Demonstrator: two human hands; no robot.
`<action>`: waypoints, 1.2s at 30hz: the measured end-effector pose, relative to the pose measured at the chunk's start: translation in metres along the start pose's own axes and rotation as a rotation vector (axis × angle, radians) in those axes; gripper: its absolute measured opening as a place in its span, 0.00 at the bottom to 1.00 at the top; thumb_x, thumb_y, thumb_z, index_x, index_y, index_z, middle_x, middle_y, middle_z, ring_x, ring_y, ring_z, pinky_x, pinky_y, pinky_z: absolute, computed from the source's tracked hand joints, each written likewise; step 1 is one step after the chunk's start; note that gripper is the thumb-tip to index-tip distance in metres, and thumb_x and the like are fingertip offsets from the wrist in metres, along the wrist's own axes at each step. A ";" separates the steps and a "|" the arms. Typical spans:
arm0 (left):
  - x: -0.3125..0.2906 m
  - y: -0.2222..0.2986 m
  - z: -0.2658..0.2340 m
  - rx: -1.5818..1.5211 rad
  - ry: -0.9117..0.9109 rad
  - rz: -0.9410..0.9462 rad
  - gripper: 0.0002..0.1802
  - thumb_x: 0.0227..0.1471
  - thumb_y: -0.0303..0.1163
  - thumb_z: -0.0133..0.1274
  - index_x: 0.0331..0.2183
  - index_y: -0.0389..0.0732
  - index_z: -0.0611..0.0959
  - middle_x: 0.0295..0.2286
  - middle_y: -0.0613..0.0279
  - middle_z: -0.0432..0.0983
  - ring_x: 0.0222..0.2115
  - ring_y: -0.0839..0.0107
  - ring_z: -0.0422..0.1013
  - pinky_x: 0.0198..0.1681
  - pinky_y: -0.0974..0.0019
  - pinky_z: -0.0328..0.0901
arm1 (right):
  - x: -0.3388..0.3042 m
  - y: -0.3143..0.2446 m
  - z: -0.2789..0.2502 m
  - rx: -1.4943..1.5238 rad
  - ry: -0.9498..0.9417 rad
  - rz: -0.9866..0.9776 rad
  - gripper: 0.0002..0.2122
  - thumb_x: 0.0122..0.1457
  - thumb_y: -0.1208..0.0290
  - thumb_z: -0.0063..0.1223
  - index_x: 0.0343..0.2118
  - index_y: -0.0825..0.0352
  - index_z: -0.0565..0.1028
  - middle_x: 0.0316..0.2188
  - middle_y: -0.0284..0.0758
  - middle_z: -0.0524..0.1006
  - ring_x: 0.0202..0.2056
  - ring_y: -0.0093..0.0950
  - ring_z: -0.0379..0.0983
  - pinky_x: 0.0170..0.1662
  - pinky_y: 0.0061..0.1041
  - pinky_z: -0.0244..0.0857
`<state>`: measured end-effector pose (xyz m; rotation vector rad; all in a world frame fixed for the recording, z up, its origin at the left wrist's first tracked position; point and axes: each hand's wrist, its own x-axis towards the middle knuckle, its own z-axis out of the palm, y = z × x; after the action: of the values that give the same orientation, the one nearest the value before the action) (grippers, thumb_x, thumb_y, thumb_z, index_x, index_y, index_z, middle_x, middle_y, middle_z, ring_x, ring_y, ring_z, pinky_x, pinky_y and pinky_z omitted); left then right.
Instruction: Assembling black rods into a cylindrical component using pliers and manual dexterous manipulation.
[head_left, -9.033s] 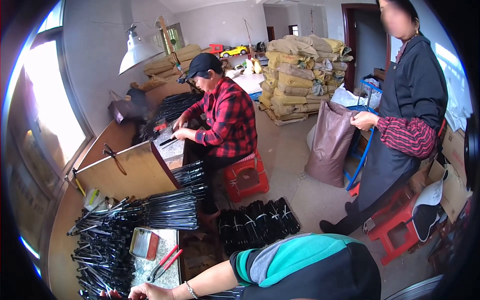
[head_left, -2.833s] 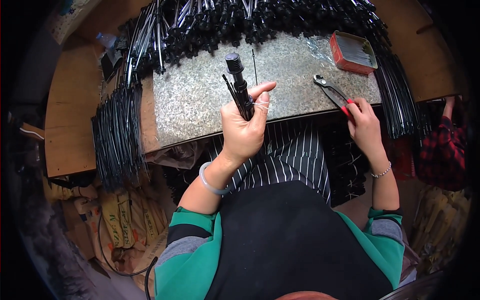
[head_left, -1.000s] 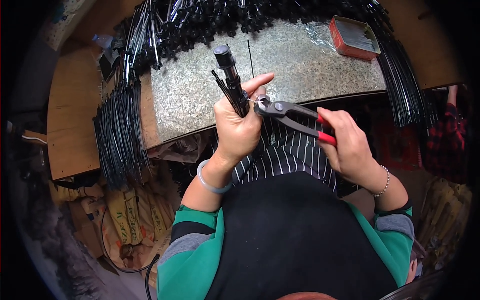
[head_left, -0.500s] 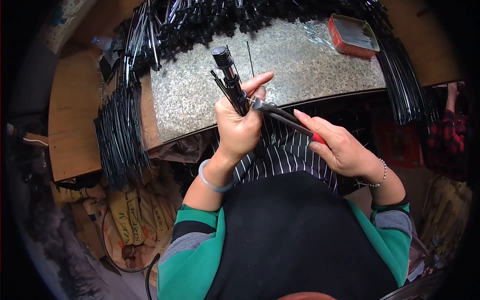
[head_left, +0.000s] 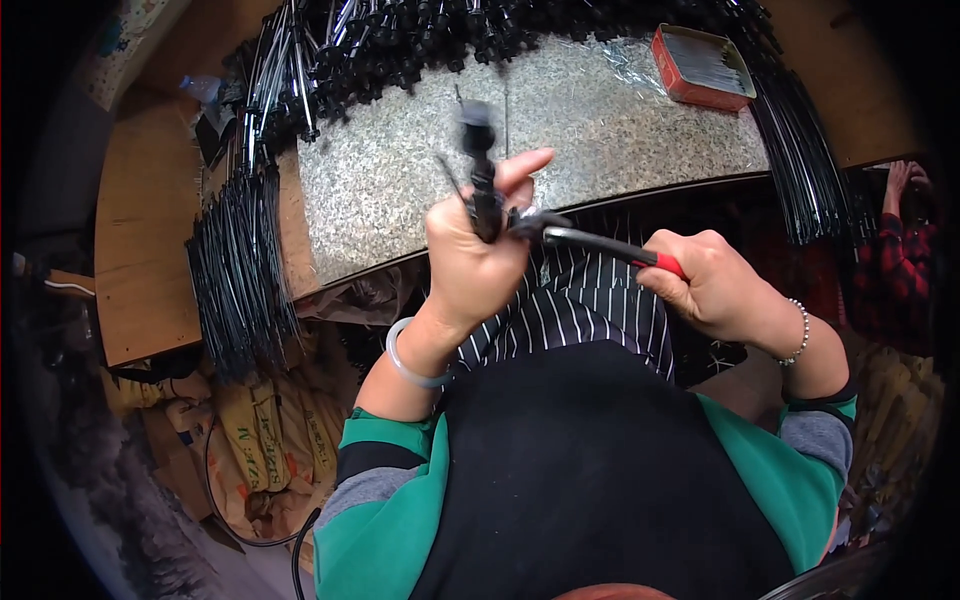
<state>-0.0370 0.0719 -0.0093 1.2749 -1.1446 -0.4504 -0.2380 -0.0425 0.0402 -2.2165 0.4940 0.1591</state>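
Note:
My left hand [head_left: 474, 268] is closed round a black umbrella frame [head_left: 484, 186], which stands upright with its thick ribbed end up, blurred by motion. Thin dark rods stick out beside it, and my index finger points off to the right. From the right, my right hand [head_left: 708, 285] grips pliers [head_left: 598, 243] by their black-and-red handles. Their jaws, also blurred, meet the frame just by my left thumb. Whether the jaws hold anything cannot be made out.
A speckled tabletop [head_left: 600, 130] lies in front of me. Piled umbrella frames [head_left: 400, 45] line its far edge. Bundles of thin black rods [head_left: 240, 270] hang at the left, more rods [head_left: 805, 170] at the right. A red box [head_left: 703, 68] holds thin pieces. Another person's sleeve [head_left: 905, 270] shows far right.
My right hand has moved right and turned over, its knuckles now up, swinging the plier handles outward. The umbrella frame has tipped to the right in my left hand.

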 end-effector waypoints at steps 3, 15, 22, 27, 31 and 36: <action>0.004 0.008 -0.004 0.238 -0.067 0.044 0.17 0.51 0.22 0.48 0.45 0.30 0.74 0.12 0.76 0.60 0.10 0.88 0.55 0.13 0.81 0.49 | 0.001 -0.003 -0.002 -0.098 0.091 -0.061 0.14 0.56 0.60 0.50 0.28 0.69 0.67 0.17 0.41 0.70 0.22 0.38 0.70 0.27 0.31 0.63; 0.022 0.031 -0.017 -0.624 -0.105 -0.527 0.21 0.50 0.24 0.50 0.48 0.33 0.71 0.12 0.74 0.61 0.10 0.85 0.56 0.13 0.75 0.55 | 0.055 0.069 0.021 -0.725 0.846 0.018 0.13 0.52 0.66 0.52 0.37 0.68 0.70 0.33 0.42 0.72 0.35 0.37 0.69 0.39 0.34 0.62; 0.012 0.074 0.039 0.546 -0.868 0.401 0.26 0.34 0.29 0.62 0.42 0.38 0.78 0.25 0.59 0.73 0.26 0.60 0.71 0.31 0.65 0.67 | 0.064 0.033 0.096 1.694 -0.169 0.074 0.17 0.61 0.56 0.42 0.40 0.68 0.70 0.33 0.37 0.74 0.29 0.23 0.74 0.29 0.21 0.69; 0.000 0.077 0.056 0.017 -1.062 0.518 0.22 0.36 0.32 0.62 0.39 0.38 0.80 0.31 0.57 0.75 0.32 0.60 0.72 0.35 0.64 0.67 | 0.041 0.037 0.065 1.823 -0.172 -0.147 0.15 0.60 0.57 0.44 0.38 0.67 0.70 0.29 0.36 0.74 0.23 0.22 0.72 0.22 0.20 0.67; 0.010 0.068 0.034 -0.126 -0.975 0.363 0.20 0.39 0.30 0.61 0.39 0.37 0.79 0.30 0.57 0.75 0.30 0.61 0.72 0.33 0.65 0.67 | -0.007 0.075 -0.008 1.071 0.309 0.118 0.12 0.58 0.65 0.47 0.39 0.67 0.66 0.23 0.34 0.72 0.14 0.20 0.66 0.13 0.19 0.59; -0.009 0.033 0.004 0.087 -0.733 0.111 0.18 0.42 0.28 0.58 0.39 0.37 0.79 0.26 0.57 0.75 0.26 0.63 0.72 0.29 0.66 0.67 | -0.027 0.131 -0.106 -0.487 0.896 0.373 0.25 0.52 0.69 0.49 0.54 0.65 0.59 0.41 0.51 0.72 0.42 0.47 0.69 0.42 0.37 0.64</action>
<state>-0.0543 0.0871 0.0158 1.1361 -1.8521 -0.8296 -0.3211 -0.1901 0.0216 -2.5631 1.4823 -0.6129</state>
